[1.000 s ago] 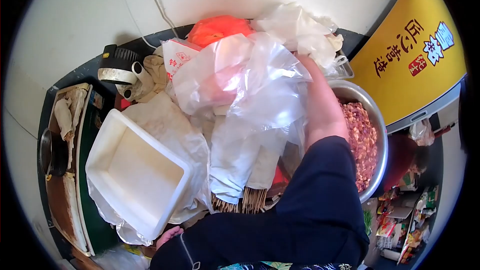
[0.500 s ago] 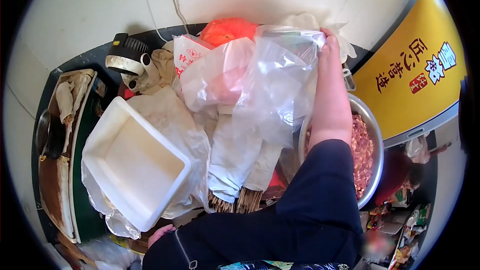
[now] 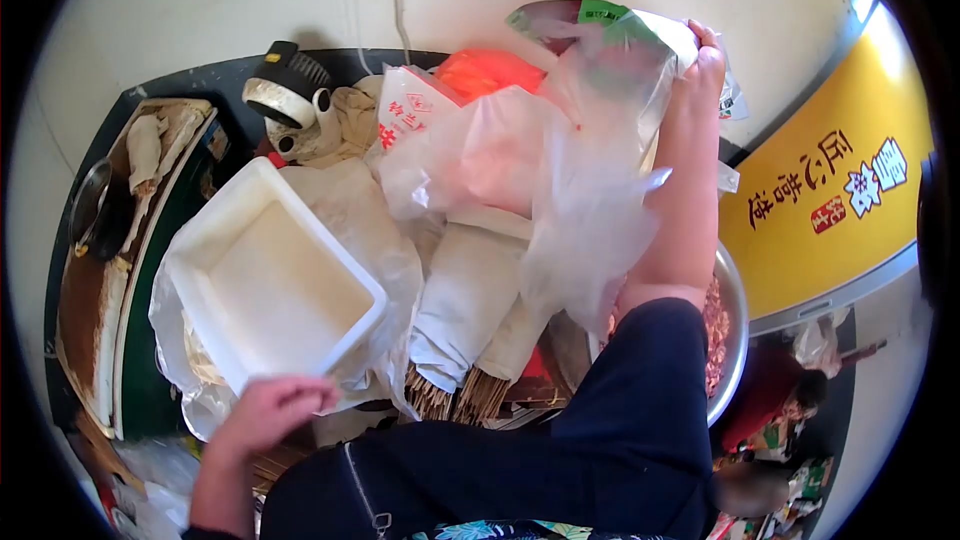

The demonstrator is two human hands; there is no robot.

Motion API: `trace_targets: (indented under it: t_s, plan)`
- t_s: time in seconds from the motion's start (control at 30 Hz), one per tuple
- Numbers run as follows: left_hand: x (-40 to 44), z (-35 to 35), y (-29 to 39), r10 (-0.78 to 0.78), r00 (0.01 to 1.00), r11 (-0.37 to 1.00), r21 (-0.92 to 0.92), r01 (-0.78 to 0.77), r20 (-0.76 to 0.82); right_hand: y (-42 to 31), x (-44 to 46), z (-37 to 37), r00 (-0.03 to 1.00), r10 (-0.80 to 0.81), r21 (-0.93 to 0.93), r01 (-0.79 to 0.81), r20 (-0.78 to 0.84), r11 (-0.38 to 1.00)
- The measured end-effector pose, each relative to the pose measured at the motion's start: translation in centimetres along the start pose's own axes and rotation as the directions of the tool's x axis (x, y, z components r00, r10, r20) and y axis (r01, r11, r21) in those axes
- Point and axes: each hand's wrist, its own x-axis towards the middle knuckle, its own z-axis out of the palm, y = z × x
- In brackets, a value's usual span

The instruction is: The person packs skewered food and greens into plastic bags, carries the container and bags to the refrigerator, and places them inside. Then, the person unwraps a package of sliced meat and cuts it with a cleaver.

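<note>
My right hand reaches up to the wall side, its fingers closed on the edge of a printed plastic bag with green and dark red parts. Thin clear plastic hangs below it, blurred by motion. My left hand is by the front rim of an empty white plastic tub, fingers loosely stretched and slightly blurred, with nothing seen in them. Under my right forearm stands a metal bowl of chopped raw meat, partly hidden by my arm.
Cloth-wrapped bundles of wooden sticks lie mid-table. Behind them are a pink-filled clear bag, a red bag and a black-and-white device. A dirty-topped case stands left, a yellow printed panel right. Someone in red is lower right.
My right hand has gone up and right, lifting the bag so its green and dark print shows. My left hand has risen from below to the tub's front rim. The view has shifted slightly.
</note>
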Motion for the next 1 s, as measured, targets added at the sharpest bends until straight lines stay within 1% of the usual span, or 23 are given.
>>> trace_targets:
  t_s: [0.03,0.07,0.1,0.13,0.17,0.2,0.23,0.27,0.33,0.37,0.4,0.47,0.5,0.53,0.57,0.63,0.67,0.7,0.8,0.83,0.9,0.97,1.0]
  plan:
    - [2.5,-0.4,2.0,0.217,0.973,0.975,-0.054,-0.214,0.079,0.6,-0.2,-0.1,0.993,0.06,-0.001,-0.06,0.105,0.998]
    - [5.2,-0.3,4.2,0.286,0.954,0.952,-0.139,-0.272,0.094,1.0,-0.7,0.2,0.97,0.122,-0.013,-0.122,0.211,0.992]
    - [8.5,1.0,6.2,0.404,0.908,0.776,-0.568,-0.276,0.112,1.6,-2.8,0.4,0.922,0.224,0.039,-0.248,0.315,0.968]
    - [12.0,1.8,8.8,0.411,0.894,0.711,-0.676,-0.194,0.176,2.7,-4.3,0.4,0.937,0.181,-0.04,-0.177,0.299,0.983]
    - [15.7,2.6,9.9,0.386,0.899,0.645,-0.757,-0.102,0.208,3.3,-6.8,-0.2,0.843,0.27,-0.155,-0.223,0.466,0.963]
    - [18.7,3.7,11.4,0.391,0.893,0.516,-0.856,-0.012,0.223,3.4,-12.1,1.4,0.901,0.24,-0.268,-0.145,0.362,0.952]
    - [21.0,4.3,12.3,0.406,0.882,0.373,-0.924,0.08,0.24,3.9,-13.2,0.0,0.853,0.243,-0.28,-0.12,0.461,0.952]
    - [23.1,4.4,11.9,0.415,0.885,0.355,-0.933,0.058,0.212,4.7,-14.7,-1.2,0.847,0.26,-0.174,-0.2,0.464,0.964]
    - [25.9,4.5,10.6,0.708,0.7,0.053,-0.996,0.071,0.087,5.3,-19.2,-3.2,0.809,0.321,-0.157,-0.28,0.492,0.947]
    - [25.3,4.1,10.5,0.759,0.641,0.03,-0.99,0.14,0.114,5.7,-21.0,-3.7,0.68,0.308,-0.089,-0.337,0.666,0.937]
    - [24.6,3.7,10.5,0.805,0.576,0.018,-0.977,0.212,0.14,6.4,-18.5,-10.0,0.753,0.228,-0.516,0.169,0.617,0.839]
    - [24.1,3.2,9.8,0.586,0.808,0.088,-0.996,0.002,0.054,7.7,-17.0,-14.8,0.778,0.119,-0.76,0.55,0.617,0.347]
    - [23.9,3.2,9.2,0.583,0.805,0.205,-0.979,-0.018,0.108,7.9,-19.1,-12.6,0.718,0.288,-0.524,0.124,0.633,0.843]
    - [23.8,3.1,8.8,0.579,0.8,0.318,-0.947,-0.044,0.157,7.4,-19.9,-10.8,0.651,0.334,-0.316,-0.149,0.682,0.937]
    - [23.3,3.2,9.1,0.582,0.8,0.311,-0.949,-0.053,0.146,7.0,-20.8,-9.1,0.578,0.376,-0.114,-0.438,0.724,0.892]
    - [20.8,2.8,10.1,0.621,0.783,0.221,-0.966,-0.132,0.035,6.8,-21.4,-6.8,0.481,0.429,-0.158,-0.505,0.765,0.848]
    - [19.3,1.7,10.2,0.585,0.811,0.253,-0.955,-0.157,0.022,6.8,-21.0,-6.7,0.521,0.436,-0.245,-0.395,0.734,0.885]
    - [18.3,0.9,10.2,0.576,0.817,0.231,-0.958,-0.171,-0.007,6.4,-20.2,-6.5,0.499,0.456,-0.258,-0.416,0.737,0.872]
    - [15.8,-1.2,10.4,0.574,0.759,0.186,-0.854,-0.486,-0.308,4.2,-17.1,-4.3,0.508,0.606,-0.646,-0.12,0.612,0.753]
    - [14.4,-2.2,10.5,0.55,0.758,0.167,-0.843,-0.511,-0.351,4.6,-19.7,-1.8,0.592,0.539,-0.659,-0.019,0.599,0.752]
    - [11.8,-4.3,10.1,0.477,0.735,0.263,-0.719,-0.643,-0.482,5.4,-24.9,3.1,0.739,0.388,-0.707,0.167,0.551,0.687]
    - [10.3,-6.7,8.7,0.549,0.684,0.263,-0.677,-0.687,-0.481,7.4,-27.3,4.6,0.738,0.346,-0.708,0.246,0.58,0.662]
    - [8.6,-7.2,8.1,0.5,0.68,0.223,-0.679,-0.699,-0.536,8.6,-28.2,4.8,0.708,0.358,-0.696,0.26,0.609,0.669]
